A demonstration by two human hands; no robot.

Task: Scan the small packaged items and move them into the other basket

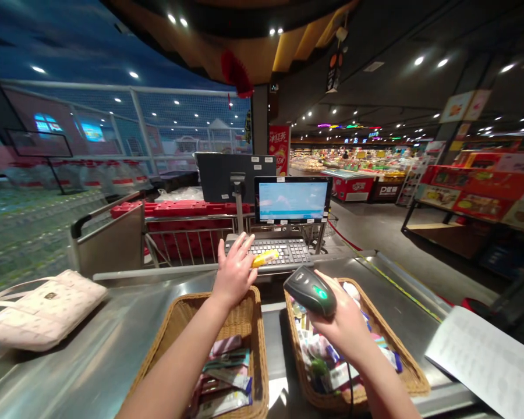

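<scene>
One steel counter point(91, 349) runs under both hands. Two wicker baskets sit on it: the left basket point(174, 326) below the left hand point(234, 270), the right basket point(413, 372) below the right hand point(344, 326). Both hold small wrapped packs, too jumbled and blurred to count, and the forearms cover part of each. One pale bag point(43, 311) lies well out to the left of the left hand. Beyond the hands stand two displays: one monitor point(227, 174) turned away, and one lit screen point(292, 199) whose text is unreadable. One keyboard point(288, 251) lies just past the fingertips. One printed sheet point(484, 361), cut off by the frame edge, lies far right of the right hand.

The right hand is wrapped around one black scanner point(312, 289) with a green light, held above the right basket. The left hand pinches one yellow packet point(265, 257) at one end, over the keyboard's near edge, just up and left of the scanner.
</scene>
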